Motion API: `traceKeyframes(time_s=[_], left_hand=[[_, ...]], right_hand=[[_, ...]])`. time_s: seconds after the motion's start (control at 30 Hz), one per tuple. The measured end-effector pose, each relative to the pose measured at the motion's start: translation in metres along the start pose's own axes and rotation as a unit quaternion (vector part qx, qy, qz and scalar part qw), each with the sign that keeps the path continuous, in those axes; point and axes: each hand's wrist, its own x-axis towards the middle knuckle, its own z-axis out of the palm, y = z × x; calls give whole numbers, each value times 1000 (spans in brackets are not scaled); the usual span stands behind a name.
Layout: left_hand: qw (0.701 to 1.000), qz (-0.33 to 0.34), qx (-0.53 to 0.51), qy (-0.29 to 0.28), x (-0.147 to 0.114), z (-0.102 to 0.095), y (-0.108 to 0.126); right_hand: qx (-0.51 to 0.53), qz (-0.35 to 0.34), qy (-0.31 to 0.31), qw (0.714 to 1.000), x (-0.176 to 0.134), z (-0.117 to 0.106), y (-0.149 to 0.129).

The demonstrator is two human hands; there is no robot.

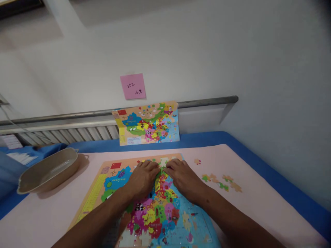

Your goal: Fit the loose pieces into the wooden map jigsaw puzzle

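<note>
A colourful map jigsaw board [113, 172] lies flat on the pink table cover in front of me. Both hands rest palm down on its upper middle part. My left hand [143, 179] lies with fingers together over the pieces, fingertips near the top edge. My right hand [183, 179] lies beside it, fingertips almost touching the left hand's. Neither hand visibly holds a piece; what sits under the palms is hidden. Several loose puzzle pieces [222, 182] lie on the cover to the right of my right hand, and one piece [197, 161] lies apart near the board's top right corner.
A beige oval tray [46, 170] stands at the left of the board. A printed reference map [148, 122] leans against the wall rail behind the board, under a pink sticky note [132, 86]. The blue table edge [284, 186] runs along the right.
</note>
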Motion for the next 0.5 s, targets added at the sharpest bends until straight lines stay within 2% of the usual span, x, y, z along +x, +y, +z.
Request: traceKeyframes(time_s=[0.5], left_hand=[[1000,-11,-10,-20,-1,-10,8]], right_hand=[[-8,-8,12,1000,1,3,1]])
